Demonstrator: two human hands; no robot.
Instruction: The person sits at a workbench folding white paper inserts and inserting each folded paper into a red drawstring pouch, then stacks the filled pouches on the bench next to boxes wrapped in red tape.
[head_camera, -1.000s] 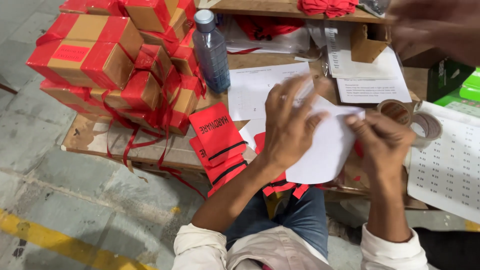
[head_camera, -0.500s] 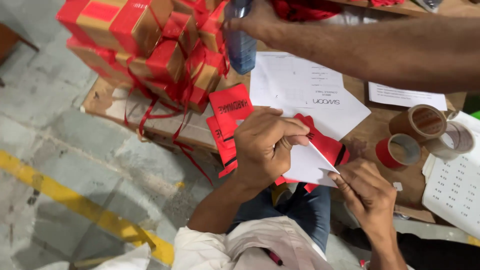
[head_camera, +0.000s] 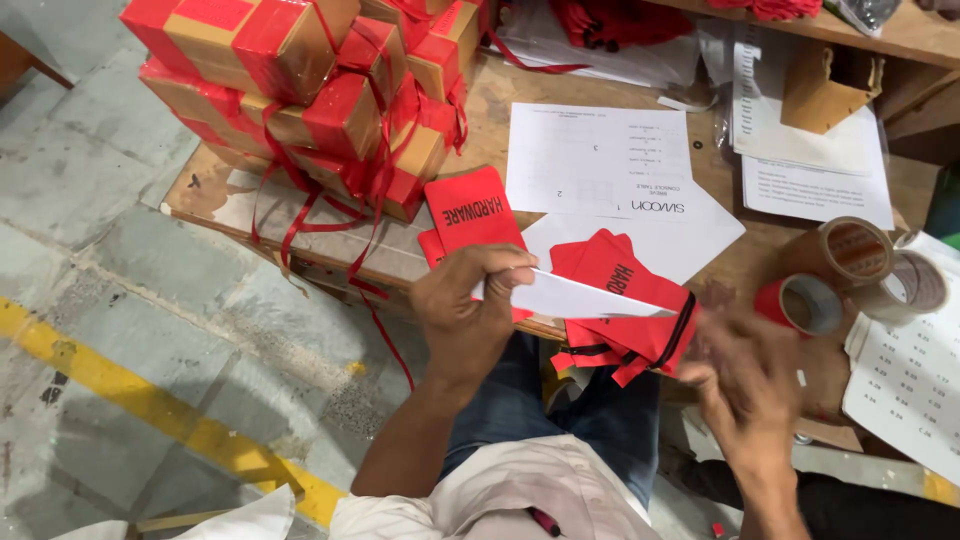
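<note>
At the bench's near edge, left hand (head_camera: 465, 320) pinches a half-folded white sheet (head_camera: 575, 298); blurred right hand (head_camera: 745, 375), grip unclear, reaches red packets (head_camera: 625, 300) not yet filled.

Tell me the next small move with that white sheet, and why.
Probably bring the right hand back to the free end of the white sheet. Only the left hand pinches it, and the far end hangs loose over the red packets.

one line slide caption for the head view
Left hand grips a folded white sheet over red pouches; blurred right hand beside it.
</note>
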